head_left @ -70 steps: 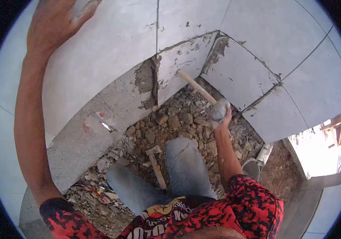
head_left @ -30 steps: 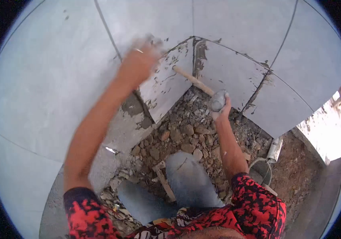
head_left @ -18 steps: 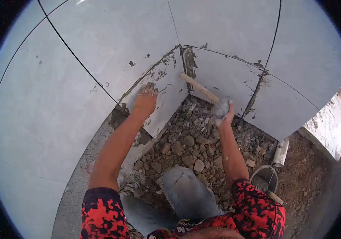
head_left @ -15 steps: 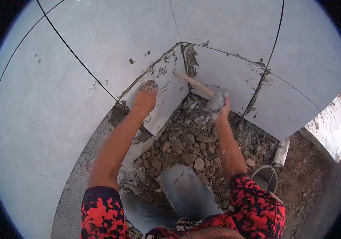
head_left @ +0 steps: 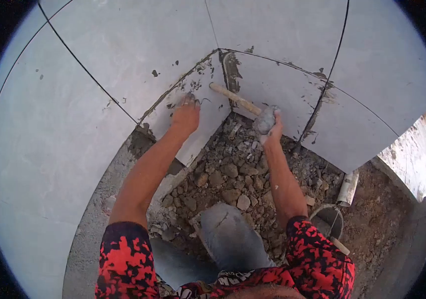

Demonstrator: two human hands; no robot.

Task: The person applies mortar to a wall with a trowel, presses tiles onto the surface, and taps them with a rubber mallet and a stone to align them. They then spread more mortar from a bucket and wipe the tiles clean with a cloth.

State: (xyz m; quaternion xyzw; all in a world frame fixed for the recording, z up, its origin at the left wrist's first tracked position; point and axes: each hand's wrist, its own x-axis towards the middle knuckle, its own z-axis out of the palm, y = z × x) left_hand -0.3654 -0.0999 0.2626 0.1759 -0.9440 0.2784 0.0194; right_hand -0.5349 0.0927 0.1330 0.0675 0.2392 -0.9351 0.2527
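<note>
The left hand [head_left: 185, 118] is resting against the low wall tile [head_left: 205, 122], partly open, fingers [head_left: 189, 101] slightly bent, gripping nothing visible. The right hand [head_left: 275, 132] is clasping a mallet [head_left: 247, 104] by its grey head [head_left: 264, 121], and the wooden handle [head_left: 228, 94] is pointing at that tile; I cannot tell whether its tip is touching. Rubble [head_left: 213, 177] is lying below, a bucket [head_left: 318, 215] standing at lower right
</note>
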